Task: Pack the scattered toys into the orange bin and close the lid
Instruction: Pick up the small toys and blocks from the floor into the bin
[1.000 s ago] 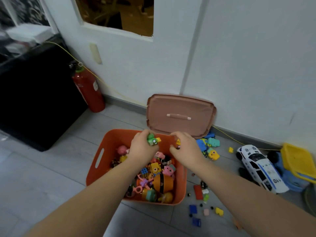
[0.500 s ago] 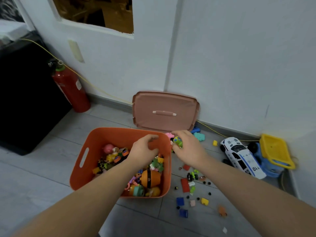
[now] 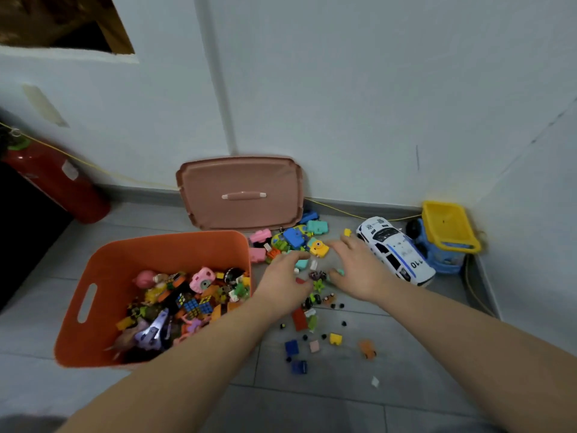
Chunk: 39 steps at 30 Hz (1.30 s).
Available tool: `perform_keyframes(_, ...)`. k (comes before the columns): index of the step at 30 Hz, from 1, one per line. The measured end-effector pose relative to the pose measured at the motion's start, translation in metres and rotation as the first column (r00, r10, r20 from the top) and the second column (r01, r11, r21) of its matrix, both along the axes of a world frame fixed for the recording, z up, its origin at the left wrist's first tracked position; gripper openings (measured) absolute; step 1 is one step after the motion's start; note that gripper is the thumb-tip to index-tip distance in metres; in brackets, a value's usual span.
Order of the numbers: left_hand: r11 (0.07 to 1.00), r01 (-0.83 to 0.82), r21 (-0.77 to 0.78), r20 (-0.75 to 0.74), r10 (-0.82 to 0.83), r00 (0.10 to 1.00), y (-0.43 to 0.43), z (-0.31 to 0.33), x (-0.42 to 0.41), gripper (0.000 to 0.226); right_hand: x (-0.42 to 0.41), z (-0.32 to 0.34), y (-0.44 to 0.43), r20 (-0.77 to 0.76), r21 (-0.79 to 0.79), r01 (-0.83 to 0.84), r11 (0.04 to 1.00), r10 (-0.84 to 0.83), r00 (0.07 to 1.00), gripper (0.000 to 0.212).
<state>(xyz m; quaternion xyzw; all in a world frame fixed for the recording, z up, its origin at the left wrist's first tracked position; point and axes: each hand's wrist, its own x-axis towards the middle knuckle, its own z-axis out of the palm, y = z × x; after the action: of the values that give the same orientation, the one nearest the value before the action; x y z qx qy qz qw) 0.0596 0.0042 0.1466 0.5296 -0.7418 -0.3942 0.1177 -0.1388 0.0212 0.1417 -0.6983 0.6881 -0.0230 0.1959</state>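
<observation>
Toys [image 3: 293, 242] lie heaped on the floor between the bin [image 3: 162, 248] and the car [image 3: 393, 248], with more bricks and tiny black beads [image 3: 343, 323] strewn nearer the person. The bin stands just left of the heap, partly filled. Its lid [image 3: 240, 182] leans against the wall behind.

Both hands are down over the heap. The left hand [image 3: 282, 278] and right hand [image 3: 359, 270] have their fingers loosely spread and bent, and neither is closed round anything that I can see. It looks like the start of a two-handed scoop.

That's where I'd expect trouble. Pieces this small and this mixed could slip out between the fingers on the way over the rim, and the beads would roll off across the tiles. The camera [image 3: 319, 248] sits right at the fingertips and could get shoved away rather than gathered. A careless sweep might also nudge toys under the lid's foot and bring it sliding down. The car and the truck [image 3: 446, 235] are bulky, so on top of a full bin they may keep the lid from seating.
</observation>
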Motion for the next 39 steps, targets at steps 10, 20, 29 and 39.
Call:
perform_keyframes(10, 0.98, 0.148, 0.132, 0.22, -0.175, 0.96, 0.033, -0.073, -0.027, 0.075, -0.06, -0.065, 0.059, -0.14, 0.275, -0.084, 0.958, 0.126, 0.982, 0.085)
perform_keyframes(20, 0.9, 0.397, 0.181, 0.574, -0.425, 0.7, 0.061, -0.151, -0.015, 0.087, -0.069, -0.159, 0.109, -0.133, 0.498, -0.29, 0.817, 0.402, 0.906, 0.097)
perform_keyframes(29, 0.93, 0.32, 0.179, 0.589, -0.362, 0.723, 0.078, -0.202, -0.009, 0.061, -0.058, -0.189, 0.087, 0.026, 0.469, -0.304, 0.829, 0.331, 0.943, 0.056)
perform_keyframes(39, 0.989, 0.135, -0.052, 0.385, -0.105, 0.917, 0.064, -0.212, 0.006, 0.075, -0.024, -0.215, 0.065, 0.295, 0.039, -0.195, 0.98, 0.175, 0.939, 0.069)
